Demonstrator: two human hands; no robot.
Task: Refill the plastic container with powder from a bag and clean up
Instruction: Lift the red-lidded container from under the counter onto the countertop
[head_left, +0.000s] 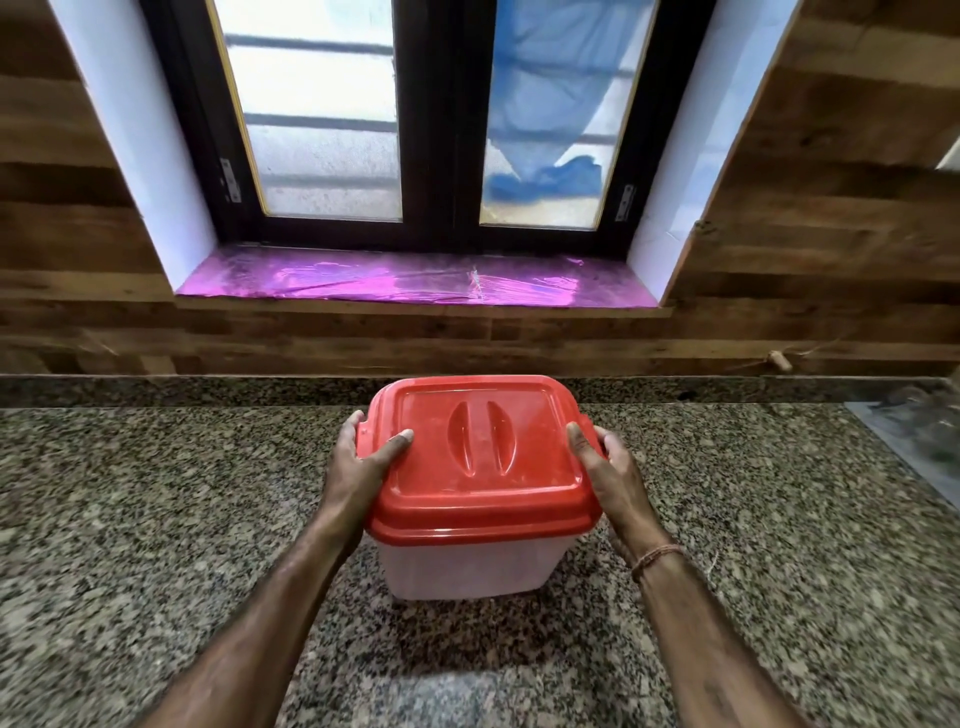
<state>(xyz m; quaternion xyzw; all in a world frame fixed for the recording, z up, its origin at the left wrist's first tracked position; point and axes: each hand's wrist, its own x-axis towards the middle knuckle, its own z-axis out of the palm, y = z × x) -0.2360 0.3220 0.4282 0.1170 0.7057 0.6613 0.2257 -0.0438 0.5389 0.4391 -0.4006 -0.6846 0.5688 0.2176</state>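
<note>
1. At a granite counter (156, 519) below a window (426, 119), your left hand (363, 462) and right hand (608, 467) clasp the red lid (483, 452) of the plastic container (467, 566), which stands upright on the counter.
2. Your fingers (358, 422) curl round the lid's side edges, thumbs pressed on top, grasping it from both flanks.
3. The lid is on, and no bag or loose powder is in view. The refill looks not yet begun, with opening, pouring and clean-up left.
4. The container's cloudy wall may hide a fill level; it cannot be read here.

One container (467, 569), one lid (478, 457), two hands (358, 467) (610, 467) — glassware (930, 415) perhaps several.
</note>
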